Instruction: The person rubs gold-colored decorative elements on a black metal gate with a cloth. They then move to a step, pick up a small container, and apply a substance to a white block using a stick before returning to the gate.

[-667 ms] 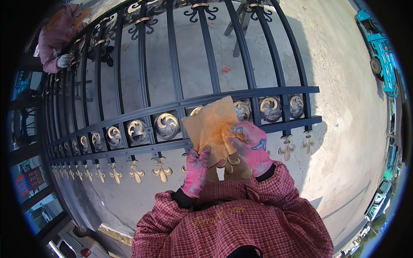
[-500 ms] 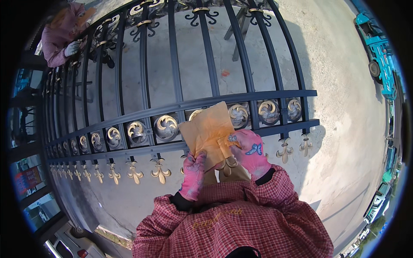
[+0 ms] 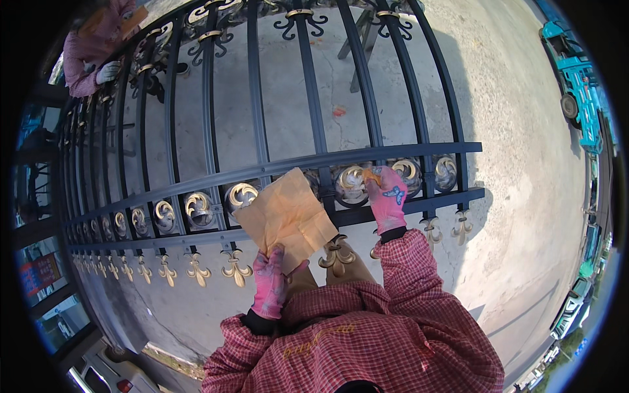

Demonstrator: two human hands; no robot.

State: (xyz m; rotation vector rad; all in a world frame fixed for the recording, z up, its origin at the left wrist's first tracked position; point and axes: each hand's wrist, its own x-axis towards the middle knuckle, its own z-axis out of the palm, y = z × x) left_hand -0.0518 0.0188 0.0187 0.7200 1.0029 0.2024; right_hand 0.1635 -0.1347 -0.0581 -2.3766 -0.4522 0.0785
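Note:
My left hand (image 3: 268, 281), in a pink glove, grips the lower edge of a creased tan sheet of cardboard or paper (image 3: 285, 213). The sheet is tilted in front of the black metal fence panel (image 3: 275, 162) and hides part of its lower rails. My right hand (image 3: 386, 200), also gloved in pink, is closed around a small orange-tan pad (image 3: 372, 175), mostly hidden by its fingers. This hand is at the lower rails, between two round gold scroll ornaments, close beside the left one (image 3: 350, 178). Whether the pad touches metal I cannot tell. Below hangs a gold fleur-de-lis finial (image 3: 337, 255).
The fence panel lies raised over concrete ground, with a dark trestle (image 3: 360, 46) under its far side. At the far left a person (image 3: 88, 56) in a pink top and light gloves is at the panel. A teal truck (image 3: 580, 92) stands far right.
My hands have moved apart. My right hand has left the sheet and gone up to the rails with the pad. The left hand and the sheet have shifted left and lower.

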